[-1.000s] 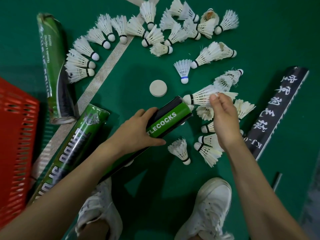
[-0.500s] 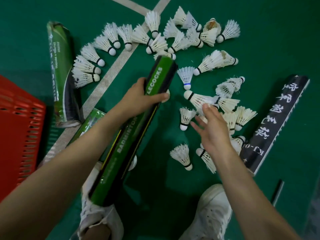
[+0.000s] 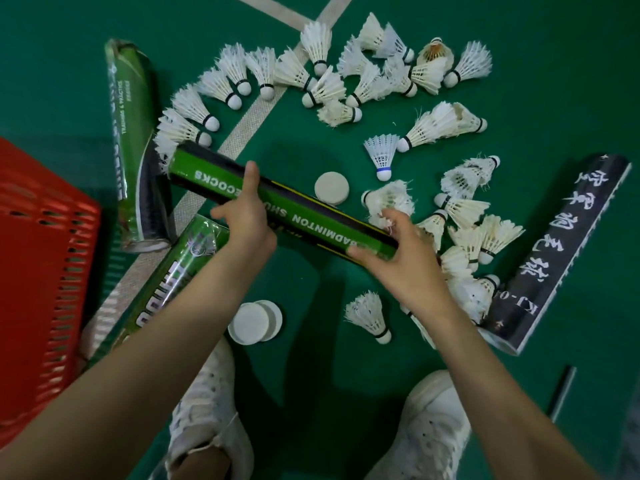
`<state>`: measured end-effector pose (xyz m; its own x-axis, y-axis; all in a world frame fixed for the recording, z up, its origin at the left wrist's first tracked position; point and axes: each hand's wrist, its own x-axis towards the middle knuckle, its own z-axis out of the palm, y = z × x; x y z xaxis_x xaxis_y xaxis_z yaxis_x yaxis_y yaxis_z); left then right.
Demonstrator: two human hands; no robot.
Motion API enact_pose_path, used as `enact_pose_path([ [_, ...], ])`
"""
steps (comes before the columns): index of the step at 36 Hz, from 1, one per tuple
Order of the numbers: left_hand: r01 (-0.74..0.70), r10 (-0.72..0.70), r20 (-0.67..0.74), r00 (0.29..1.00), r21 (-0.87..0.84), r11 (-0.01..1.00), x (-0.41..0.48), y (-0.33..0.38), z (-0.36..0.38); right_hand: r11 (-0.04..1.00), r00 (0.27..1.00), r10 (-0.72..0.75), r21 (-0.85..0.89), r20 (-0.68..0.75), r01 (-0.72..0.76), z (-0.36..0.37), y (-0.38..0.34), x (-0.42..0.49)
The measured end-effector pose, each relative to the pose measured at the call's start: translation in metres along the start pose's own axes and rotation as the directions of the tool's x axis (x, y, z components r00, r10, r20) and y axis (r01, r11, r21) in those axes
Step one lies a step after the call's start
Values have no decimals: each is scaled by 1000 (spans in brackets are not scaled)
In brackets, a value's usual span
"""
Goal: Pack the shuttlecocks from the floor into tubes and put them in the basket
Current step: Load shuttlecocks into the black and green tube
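Observation:
A green and black shuttlecock tube [image 3: 304, 211] is held level above the floor, running from upper left to lower right. My left hand [image 3: 247, 220] grips its middle, thumb over the top. My right hand [image 3: 403, 256] holds its right end, fingers curled round the rim. Several white feather shuttlecocks [image 3: 391, 199] lie on the green floor behind and right of the tube, with more in an arc at the top [image 3: 311, 77]. One shuttlecock [image 3: 369, 315] lies alone under my right forearm. The red basket [image 3: 41, 271] stands at the left edge.
Two green tubes lie at left: one [image 3: 133, 143] upright in the frame, one [image 3: 169, 282] slanting under my left arm. A black tube [image 3: 561, 251] lies at right. Round white caps lie on the floor [image 3: 331, 188] [image 3: 254, 322]. My white shoes [image 3: 433, 427] are below.
The tube swung from pointing away from me to lying crosswise, its printed end now to the left. My right hand left the shuttlecocks and took hold of the tube's right end.

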<state>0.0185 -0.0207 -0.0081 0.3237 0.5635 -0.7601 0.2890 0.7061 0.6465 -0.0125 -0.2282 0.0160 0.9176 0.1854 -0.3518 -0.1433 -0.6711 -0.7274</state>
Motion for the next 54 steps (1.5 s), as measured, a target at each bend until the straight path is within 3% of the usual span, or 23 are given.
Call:
enact_pose_path([
  [4, 82, -80, 136, 987, -5, 997, -6, -2, -15, 847, 971, -238, -495, -28, 193, 5, 4, 5],
  [9, 224, -219, 271, 937, 12, 974, -25, -6, -34, 796, 933, -355, -541, -57, 270, -1, 10, 16],
  [12, 400, -436, 412, 800, 174, 900, -45, -5, -42, 782, 909, -414, -529, -46, 330, -4, 9, 18],
  [13, 354, -476, 434, 765, 335, 873, -53, -6, -43, 783, 905, -423, -521, -44, 340, -4, 9, 18],
  [14, 216, -471, 451, 759, 508, 834, -62, -6, -44, 781, 900, -433, -516, -43, 351, -5, 8, 18],
  [15, -10, -400, 497, 770, 637, 771, -70, -8, -44, 778, 896, -442, -514, -42, 360, -5, 7, 19],
  [16, -295, -245, 584, 774, 674, 678, -74, -10, -44, 776, 892, -450, -513, -42, 367, -6, 5, 19],
  [17, -593, -17, 694, 720, 627, 505, -74, -13, -44, 776, 890, -454, -509, -39, 373, -7, 4, 19],
  [18, -815, 204, 793, 574, 529, 235, -72, -16, -43, 778, 889, -456, -500, -33, 380, -8, 3, 19],
  [19, -900, 328, 862, 385, 430, -72, -67, -17, -40, 781, 888, -459, -489, -26, 389, -9, 1, 19],
  [20, -875, 358, 900, 249, 367, -315, -61, -17, -38, 784, 886, -464, -476, -19, 400, -10, 0, 19],
  [21, -816, 323, 921, 216, 352, -459, -56, -17, -35, 785, 884, -467, -464, -11, 410, -11, -2, 18],
  [23, -746, 202, 934, 296, 358, -562, -48, -13, -29, 793, 885, -466, -442, 3, 420, -10, -3, 17],
  [26, -713, 93, 930, 355, 333, -617, -43, -8, -20, 829, 912, -409, -402, 40, 389, -10, -4, 17],
  [30, -651, 60, 896, 440, 364, -666, -41, -4, -21, 940, 956, -283, -175, 75, 292, -17, -10, 13],
  [35, -621, 156, 822, 548, 525, -582, -36, 6, -44, 977, 944, -133, 118, -302, 175, -28, -6, 14],
  [39, -641, 212, 768, 604, 627, -443, -32, 10, -62, 951, 906, 27, 290, -422, 106, -32, -6, 20],
  [42, -655, 209, 760, 616, 641, -401, -30, 13, -68, 894, 904, 137, 444, -405, 64, -31, -5, 24],
  [49, -689, 139, 786, 603, 600, -406, -33, 17, -74, 719, 901, 282, 694, -330, 29, -31, -8, 26],
  [54, -732, 82, 833, 548, 525, -435, -37, 17, -77, 731, 930, 271, 682, -247, -32, -33, -12, 26],
])
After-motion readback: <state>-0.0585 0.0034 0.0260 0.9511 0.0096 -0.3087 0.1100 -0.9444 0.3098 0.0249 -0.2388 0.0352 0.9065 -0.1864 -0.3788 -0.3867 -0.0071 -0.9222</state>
